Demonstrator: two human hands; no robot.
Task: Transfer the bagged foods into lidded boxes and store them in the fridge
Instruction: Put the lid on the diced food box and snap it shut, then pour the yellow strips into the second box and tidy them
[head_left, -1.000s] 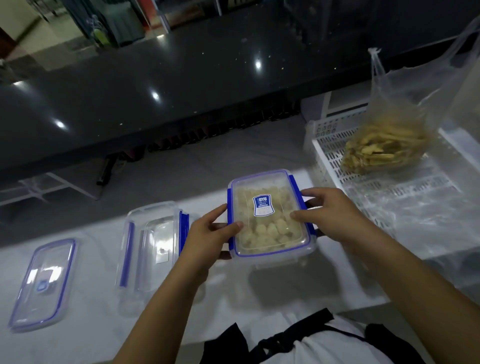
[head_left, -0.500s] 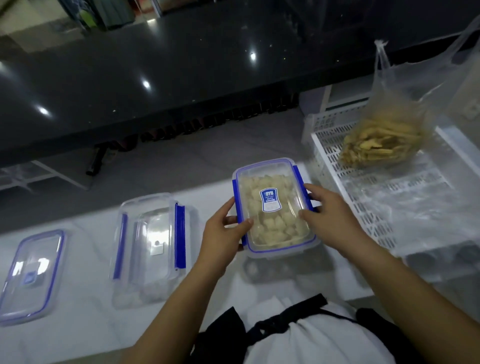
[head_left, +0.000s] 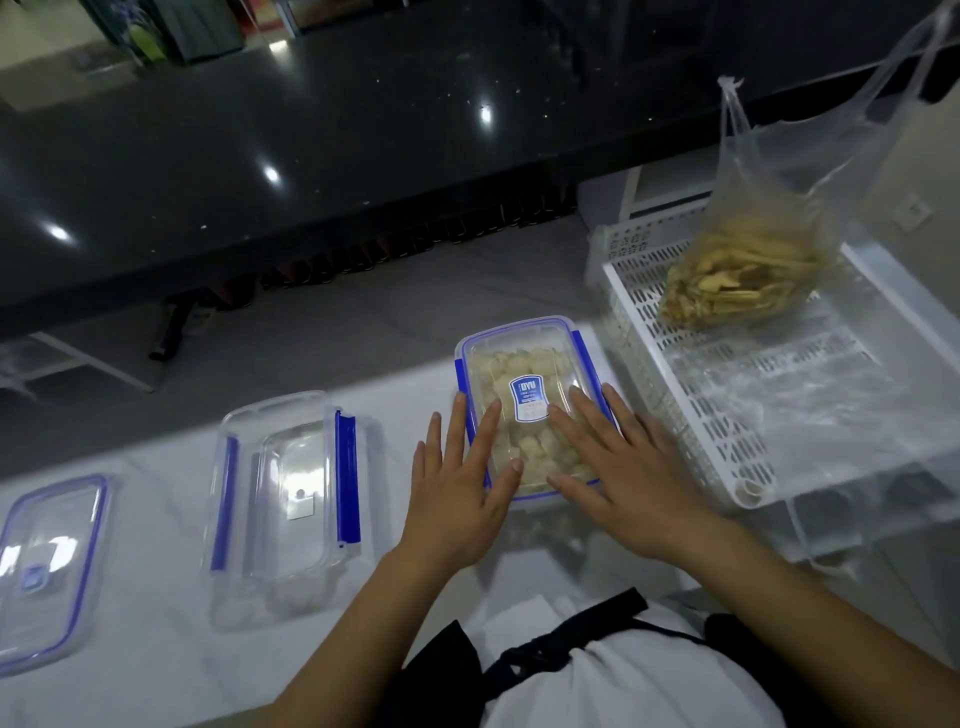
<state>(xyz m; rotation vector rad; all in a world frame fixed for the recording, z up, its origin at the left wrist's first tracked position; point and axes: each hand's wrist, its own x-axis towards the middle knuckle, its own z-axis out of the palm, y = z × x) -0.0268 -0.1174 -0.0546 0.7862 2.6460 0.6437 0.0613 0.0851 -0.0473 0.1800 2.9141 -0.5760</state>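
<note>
White counter (head_left: 156, 675) carries two boxes (head_left: 524, 364) (head_left: 280, 499), a lid (head_left: 47, 566), a tray (head_left: 649, 322).

The lidded box (head_left: 524, 400) is clear plastic with blue clasps and rim, a blue and white label on its lid, and pale cream food pieces inside. The empty box (head_left: 283, 499) is clear with two blue clasps. The loose lid (head_left: 44, 566) is clear, edged blue. The desk (head_left: 156, 665) is white. The perforated tray (head_left: 670, 364) is white; the clear bag (head_left: 753, 260) holds yellowish-brown strips.
</note>
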